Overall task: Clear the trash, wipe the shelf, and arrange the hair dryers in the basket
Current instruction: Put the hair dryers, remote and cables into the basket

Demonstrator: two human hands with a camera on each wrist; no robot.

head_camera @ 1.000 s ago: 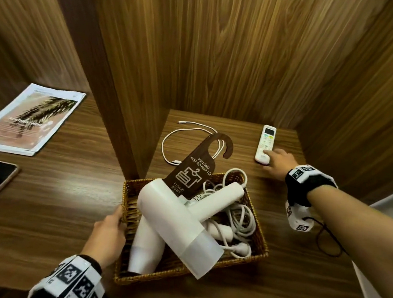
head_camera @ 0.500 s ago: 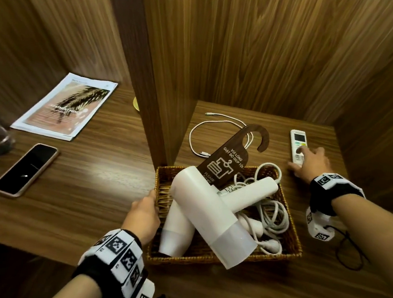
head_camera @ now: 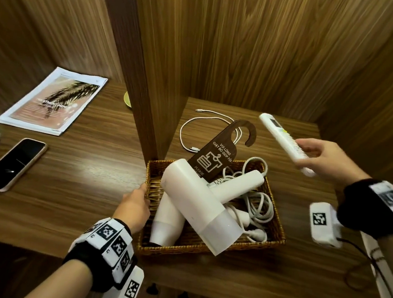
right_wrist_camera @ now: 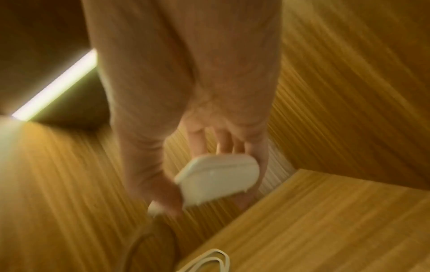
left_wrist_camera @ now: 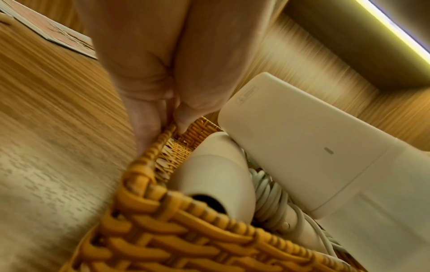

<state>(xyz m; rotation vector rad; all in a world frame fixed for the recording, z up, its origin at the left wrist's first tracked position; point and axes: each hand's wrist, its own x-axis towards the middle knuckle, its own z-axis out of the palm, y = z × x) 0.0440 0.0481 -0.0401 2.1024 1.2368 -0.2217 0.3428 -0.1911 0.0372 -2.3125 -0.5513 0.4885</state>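
Observation:
A wicker basket [head_camera: 276,234] sits on the wooden shelf [head_camera: 299,270] and holds two white hair dryers: a large one [head_camera: 198,205] lying across the top and a smaller one [head_camera: 167,221] beneath it, with tangled white cords [head_camera: 257,205]. A brown door hanger sign [head_camera: 216,156] leans out of the basket. My left hand [head_camera: 135,205] pinches the basket's left rim [left_wrist_camera: 163,139] between thumb and fingers. My right hand [head_camera: 321,158] holds a white remote control [head_camera: 282,139] lifted above the shelf, right of the basket; its end [right_wrist_camera: 218,176] shows blurred in the right wrist view.
A white charging cable [head_camera: 203,125] lies behind the basket. On the left shelf lie a phone [head_camera: 12,164], a brochure [head_camera: 56,103] and a small yellow dish [head_camera: 127,99]. A vertical wooden divider [head_camera: 149,82] separates the two shelves. Wooden walls close in behind and at the right.
My right hand has picked the remote up off the shelf and raised it. My left hand stays on the basket's left rim.

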